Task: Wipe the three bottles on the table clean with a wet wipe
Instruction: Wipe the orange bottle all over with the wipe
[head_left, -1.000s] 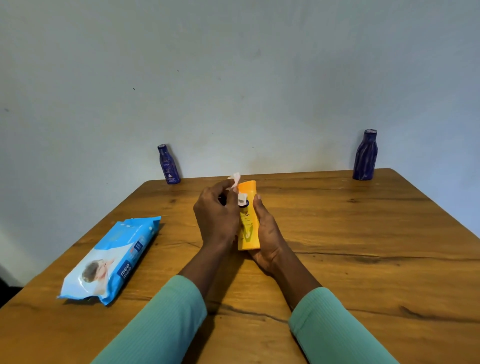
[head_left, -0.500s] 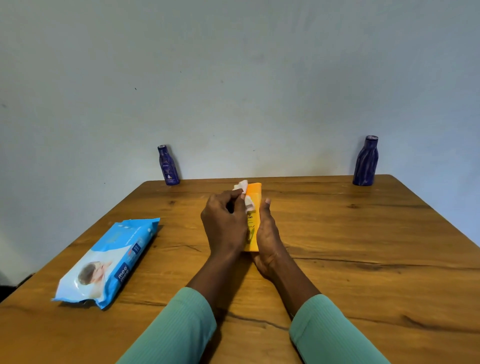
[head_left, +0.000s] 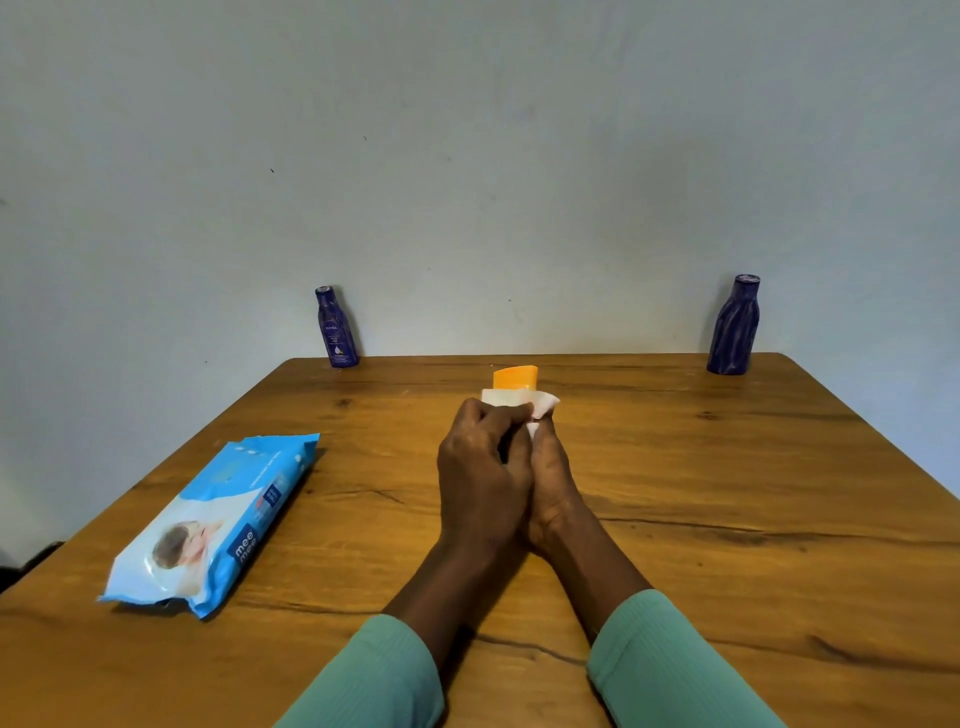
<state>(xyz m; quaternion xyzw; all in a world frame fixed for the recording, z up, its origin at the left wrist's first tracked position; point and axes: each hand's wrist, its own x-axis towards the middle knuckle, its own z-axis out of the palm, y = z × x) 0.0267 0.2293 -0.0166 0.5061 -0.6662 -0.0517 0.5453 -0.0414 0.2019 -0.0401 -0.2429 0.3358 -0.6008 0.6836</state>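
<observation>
The orange bottle (head_left: 515, 378) is in the middle, just above the bench (head_left: 727, 519), with only its top end poking out. The white wet wipe (head_left: 506, 397) is wrapped round it. The left hand (head_left: 483, 467) curls round the wet wipe, and the right hand (head_left: 553, 478) holds the bottle. To do this well, hold tight and rub all the way round, the ends too. The small blue bottle (head_left: 337, 332) and the big blue bottle (head_left: 735, 327) stand at the back.

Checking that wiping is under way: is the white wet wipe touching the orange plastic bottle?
Touching. The head view shows the white wet wipe lying against the orange plastic bottle just below its top, no gap.
</observation>
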